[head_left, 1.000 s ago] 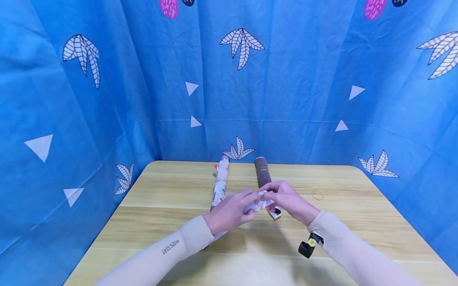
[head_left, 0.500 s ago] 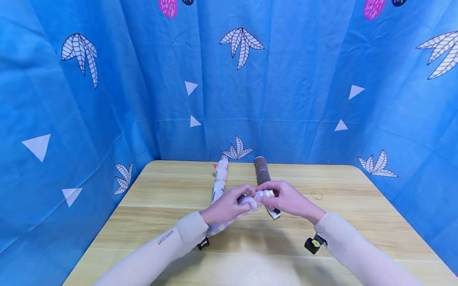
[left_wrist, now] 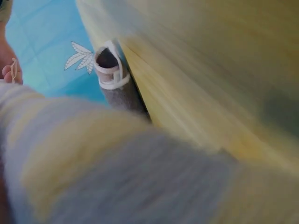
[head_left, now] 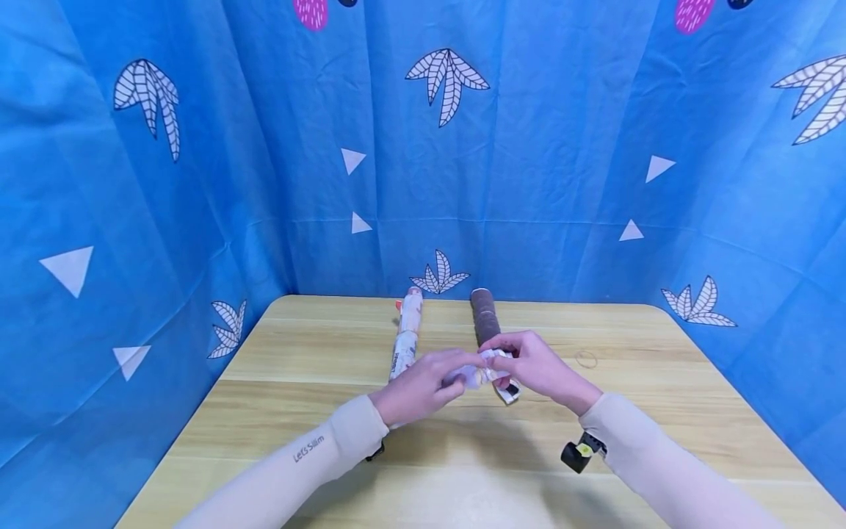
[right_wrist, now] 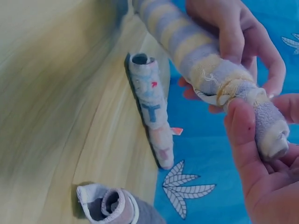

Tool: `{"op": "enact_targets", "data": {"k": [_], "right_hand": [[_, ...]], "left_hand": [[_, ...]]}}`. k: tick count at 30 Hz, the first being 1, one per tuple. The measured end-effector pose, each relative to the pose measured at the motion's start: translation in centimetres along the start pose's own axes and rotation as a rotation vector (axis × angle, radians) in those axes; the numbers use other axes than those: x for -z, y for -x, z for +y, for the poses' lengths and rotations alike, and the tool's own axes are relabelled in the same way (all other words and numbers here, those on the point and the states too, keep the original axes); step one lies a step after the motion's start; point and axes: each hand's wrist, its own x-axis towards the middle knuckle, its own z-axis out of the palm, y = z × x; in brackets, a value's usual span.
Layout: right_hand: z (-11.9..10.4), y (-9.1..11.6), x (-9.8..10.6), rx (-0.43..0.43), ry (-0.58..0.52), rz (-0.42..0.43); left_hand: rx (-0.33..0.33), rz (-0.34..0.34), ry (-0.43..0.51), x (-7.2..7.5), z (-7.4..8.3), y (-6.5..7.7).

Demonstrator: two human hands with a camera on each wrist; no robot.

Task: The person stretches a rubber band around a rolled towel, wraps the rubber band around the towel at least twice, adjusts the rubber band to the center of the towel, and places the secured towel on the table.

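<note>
In the right wrist view a rolled towel (right_wrist: 187, 44), striped lavender and yellow, slants between both hands. A thin tan rubber band (right_wrist: 226, 89) circles it near its frayed, narrower end. My left hand (head_left: 419, 388) grips the roll behind the band, thumb on the near side and fingertips showing beneath. Its index finger stretches toward the right hand. With thumb and fingers, my right hand (head_left: 538, 371) pinches the towel's end just past the band. The striped roll fills much of the left wrist view, held above the table.
Two more rolled towels lie on the wooden table (head_left: 317, 345): a white printed one (head_left: 410, 323) with an orange-red tag, left, and a grey-brown one (head_left: 485, 312) just beyond the right hand. A blue patterned curtain (head_left: 542, 184) stands behind and on both sides.
The left index finger has straightened toward the right hand, after being bent half a second ago. The striped towel shifts slightly between the hands. Both other rolls stay put.
</note>
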Motion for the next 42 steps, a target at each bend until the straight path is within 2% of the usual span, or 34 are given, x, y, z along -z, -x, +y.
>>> {"op": "enact_targets", "data": {"k": [5, 8, 12, 15, 19, 27, 30, 33, 38, 42], "right_hand": [[0.1, 0.0, -0.1, -0.059, -0.050, -0.001], [0.2, 0.0, -0.2, -0.078, -0.061, 0.009], [0.2, -0.2, -0.3, -0.093, -0.061, 0.023], [0.2, -0.3, -0.5, -0.106, -0.065, 0.029], [0.2, -0.4, -0.8, -0.119, -0.075, 0.036], [0.0, -0.7, -1.0, -0.149, -0.112, 0.036], [0.2, -0.8, -0.9, -0.152, -0.155, 0.026], [0.3, -0.9, -0.7, -0.137, -0.165, 0.007], [0.4, -0.6, -0.3, -0.061, -0.034, -0.039], [0.3, -0.2, -0.3, 0.008, 0.105, -0.074]], "left_hand": [[-0.074, 0.046, -0.216, -0.2, 0.3, 0.2], [-0.097, 0.065, -0.284, -0.5, 0.6, 0.2], [-0.079, 0.066, -0.311, -0.9, 1.0, -0.1], [-0.035, 0.041, -0.317, -1.2, 1.4, -0.5], [-0.011, 0.016, -0.336, -1.4, 1.6, -0.7], [-0.085, 0.048, -0.359, -1.6, 0.9, -0.3], [-0.105, 0.050, -0.334, -1.3, 0.6, -0.1], [-0.078, 0.036, -0.262, -0.9, 0.3, 0.0], [0.071, -0.008, -0.032, -0.3, 0.0, -0.2], [0.171, -0.001, 0.141, 0.0, -0.2, -0.2]]}}
